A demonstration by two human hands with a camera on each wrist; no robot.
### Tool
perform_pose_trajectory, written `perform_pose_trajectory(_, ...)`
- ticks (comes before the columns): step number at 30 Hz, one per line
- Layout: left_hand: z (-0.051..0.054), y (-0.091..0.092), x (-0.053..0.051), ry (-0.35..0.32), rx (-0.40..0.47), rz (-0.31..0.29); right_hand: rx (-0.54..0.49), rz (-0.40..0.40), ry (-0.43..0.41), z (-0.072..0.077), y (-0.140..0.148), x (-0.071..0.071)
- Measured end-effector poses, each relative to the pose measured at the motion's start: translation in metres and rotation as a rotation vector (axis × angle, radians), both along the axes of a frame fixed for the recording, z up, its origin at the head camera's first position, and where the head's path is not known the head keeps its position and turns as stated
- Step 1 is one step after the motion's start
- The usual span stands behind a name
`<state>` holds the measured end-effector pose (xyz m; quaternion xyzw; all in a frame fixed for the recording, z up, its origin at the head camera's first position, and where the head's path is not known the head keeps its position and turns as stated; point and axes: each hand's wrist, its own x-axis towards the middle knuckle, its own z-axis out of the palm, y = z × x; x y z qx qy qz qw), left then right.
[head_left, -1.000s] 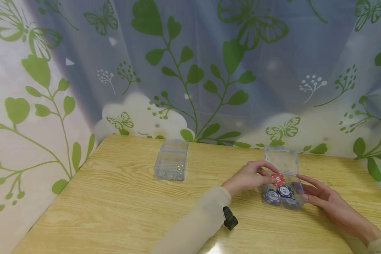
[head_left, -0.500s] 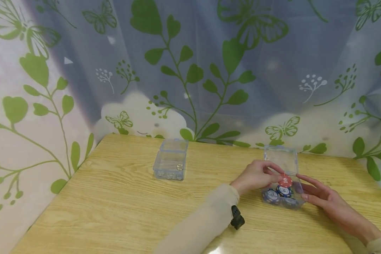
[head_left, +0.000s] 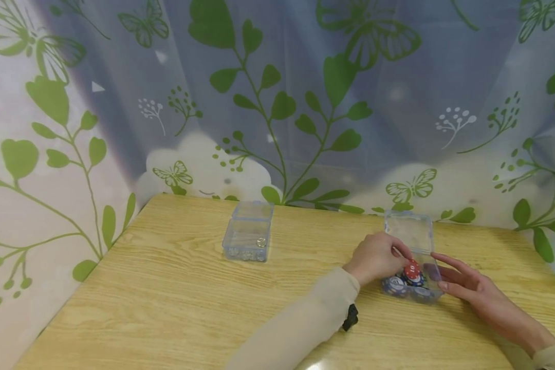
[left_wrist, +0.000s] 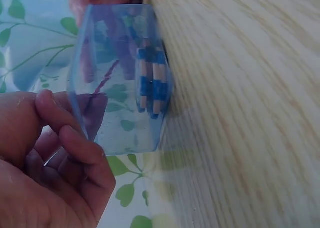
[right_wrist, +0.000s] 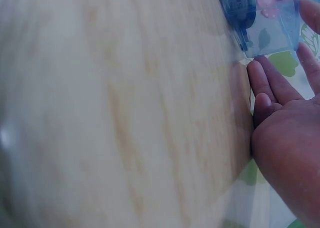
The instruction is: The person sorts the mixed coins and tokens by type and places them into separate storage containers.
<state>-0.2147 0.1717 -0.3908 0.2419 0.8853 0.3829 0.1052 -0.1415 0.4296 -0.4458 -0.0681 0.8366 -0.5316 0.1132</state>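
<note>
My left hand (head_left: 378,259) pinches a red poker chip (head_left: 412,269) marked 10, low inside a clear plastic box (head_left: 437,271) at the right of the table. Blue-and-white poker chips (head_left: 395,283) lie in the box beneath and beside it; in the left wrist view two blue chips (left_wrist: 159,86) show on edge through the wall. Fingers nearly straight, my right hand (head_left: 483,298) touches the box's right side, thumb at the near corner and index finger by the hinge. In the right wrist view the red chip looks pink (right_wrist: 270,1) through the plastic.
Behind the chips the box's lid (head_left: 409,230) stands raised, tilted back. A second clear box (head_left: 247,240) with its lid up is left of centre, holding several round, coin-like pieces (head_left: 261,242). A patterned curtain (head_left: 300,128) hangs along the table's far edge.
My left hand has moved right and slightly down with the red chip, lowering it over the blue chip in the box. My right hand stays at the box's side.
</note>
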Motion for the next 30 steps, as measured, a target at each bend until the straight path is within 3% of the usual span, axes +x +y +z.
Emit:
perform_pose_trajectory(4,0.0,0.002,0.001,0.052,-0.07,0.029,0.014,-0.001,0.0,0.0,0.0,-0.001)
perform_pose_trajectory(8,-0.001,0.002,0.001,0.067,-0.078,0.043,0.016,-0.002,-0.005,0.0,-0.001,-0.001)
perform_pose_trajectory(19,-0.002,-0.004,-0.001,0.036,-0.018,-0.023,0.033,-0.016,-0.016,0.001,-0.002,-0.001)
perform_pose_trajectory(26,0.004,-0.022,-0.002,-0.002,0.065,-0.068,0.021,-0.002,-0.033,0.001,-0.002,-0.002)
perform_pose_trajectory(30,0.012,-0.042,-0.004,0.036,0.085,-0.075,0.048,-0.012,-0.043,0.001,-0.003,-0.003)
